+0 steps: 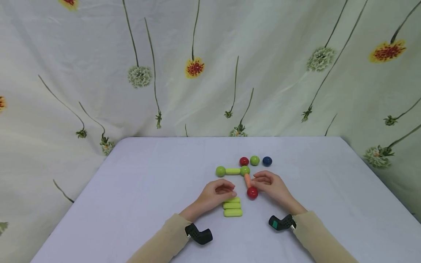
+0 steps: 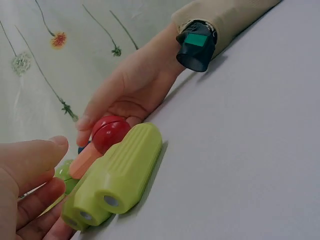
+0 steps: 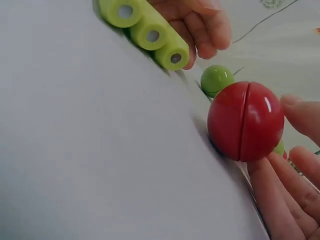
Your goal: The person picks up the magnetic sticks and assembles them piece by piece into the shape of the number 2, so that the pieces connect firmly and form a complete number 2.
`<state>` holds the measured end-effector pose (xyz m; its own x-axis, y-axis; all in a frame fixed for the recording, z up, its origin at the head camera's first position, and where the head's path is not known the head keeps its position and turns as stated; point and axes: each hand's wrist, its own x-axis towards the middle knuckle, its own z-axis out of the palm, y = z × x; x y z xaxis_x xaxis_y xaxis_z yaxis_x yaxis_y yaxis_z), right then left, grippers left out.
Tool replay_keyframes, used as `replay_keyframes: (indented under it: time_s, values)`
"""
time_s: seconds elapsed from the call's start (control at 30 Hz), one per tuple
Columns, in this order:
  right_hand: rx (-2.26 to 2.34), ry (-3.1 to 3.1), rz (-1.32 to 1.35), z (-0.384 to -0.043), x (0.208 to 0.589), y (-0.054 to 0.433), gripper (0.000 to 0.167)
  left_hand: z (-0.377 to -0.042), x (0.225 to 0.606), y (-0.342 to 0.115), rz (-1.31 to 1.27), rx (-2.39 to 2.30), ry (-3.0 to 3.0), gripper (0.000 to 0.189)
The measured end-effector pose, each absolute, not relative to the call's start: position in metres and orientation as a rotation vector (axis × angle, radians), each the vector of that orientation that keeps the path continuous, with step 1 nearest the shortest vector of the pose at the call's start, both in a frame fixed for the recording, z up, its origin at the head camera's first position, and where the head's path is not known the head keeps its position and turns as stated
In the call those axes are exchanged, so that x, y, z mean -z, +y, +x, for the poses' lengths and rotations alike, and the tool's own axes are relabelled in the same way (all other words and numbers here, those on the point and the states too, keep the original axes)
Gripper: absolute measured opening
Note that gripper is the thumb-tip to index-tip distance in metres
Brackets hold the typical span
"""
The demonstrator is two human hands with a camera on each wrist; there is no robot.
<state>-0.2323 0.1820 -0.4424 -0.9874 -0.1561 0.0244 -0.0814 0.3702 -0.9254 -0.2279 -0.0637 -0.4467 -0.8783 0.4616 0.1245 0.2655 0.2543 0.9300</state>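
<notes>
In the head view my left hand [image 1: 217, 192] hovers by three yellow-green rods [image 1: 232, 212] lying side by side. Its fingers bend loosely beside the farthest rod; whether they touch it I cannot tell. My right hand [image 1: 272, 186] is just right of an orange rod [image 1: 247, 180] whose near end meets a red ball [image 1: 252, 193]. The fingertips lie close to that rod, apparently without gripping it. At the orange rod's far end is a green ball [image 1: 245, 170], joined by a yellow-green rod [image 1: 232, 171] to another green ball [image 1: 220, 171]. Grooved red ball [image 3: 246, 121] fills the right wrist view's middle.
Behind the joined pieces stand a loose red ball [image 1: 244, 161], a green ball [image 1: 254, 160] and a dark blue ball [image 1: 267, 161]. The pale table [image 1: 148, 190] ends at a hanging flowered cloth [image 1: 263, 73]. Each sleeve carries a black wrist camera [image 1: 199, 234].
</notes>
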Motion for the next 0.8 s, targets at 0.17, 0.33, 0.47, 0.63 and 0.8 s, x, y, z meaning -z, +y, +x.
replay_keyframes:
  time_s: [0.17,0.33,0.47,0.63,0.8]
  values:
    - [1.744,2.516,-0.39,-0.225,0.446,0.19,0.043,-0.224,0.45,-0.08,0.736,-1.669,2.386,0.027]
    - [1.701,2.503,-0.488,-0.221,0.448,0.193,0.043,-0.209,0.426,-0.086,0.809,-1.65,2.384,0.026]
    - [1.599,2.556,-0.557,-0.219,0.448,0.192,0.044,-0.205,0.415,-0.085,0.844,-1.583,2.403,0.025]
    - [1.554,2.598,-0.685,-0.219,0.448,0.192,0.042,-0.212,0.429,-0.084,0.872,-1.529,2.445,0.022]
    - [1.569,2.586,-0.727,-0.219,0.449,0.192,0.038,-0.219,0.447,-0.085,0.892,-1.519,2.491,0.017]
